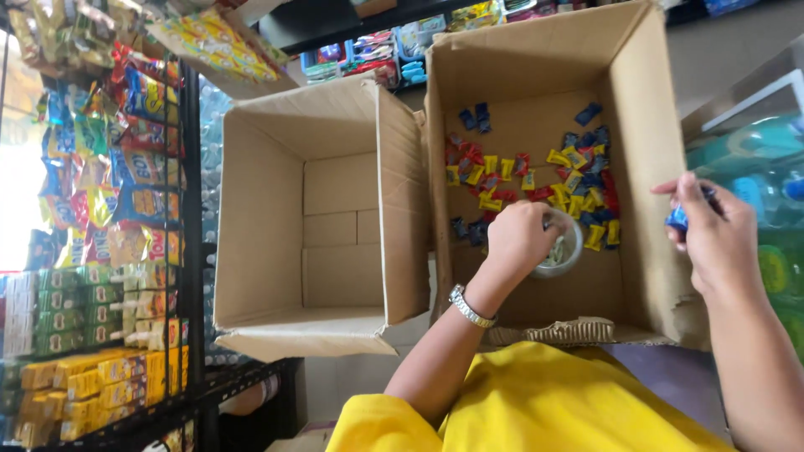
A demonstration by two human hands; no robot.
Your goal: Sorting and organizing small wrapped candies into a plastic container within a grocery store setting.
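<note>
My left hand (519, 237), with a silver watch on the wrist, reaches into the right cardboard box (645, 134) and rests on a small clear jar (563, 249) on the box floor. Several small wrapped candies (553, 188) in blue, red and yellow lie scattered on that floor beyond the jar. My right hand (712, 234) is outside the box's right wall, fingers closed on a blue wrapped candy (678, 219). My yellow sleeves show at the bottom.
An empty cardboard box (251, 209) stands open to the left of the candy box. A black wire rack (188, 251) full of colourful snack packets fills the left side. Bottles and packaged goods (770, 176) line the right edge and the shelves behind.
</note>
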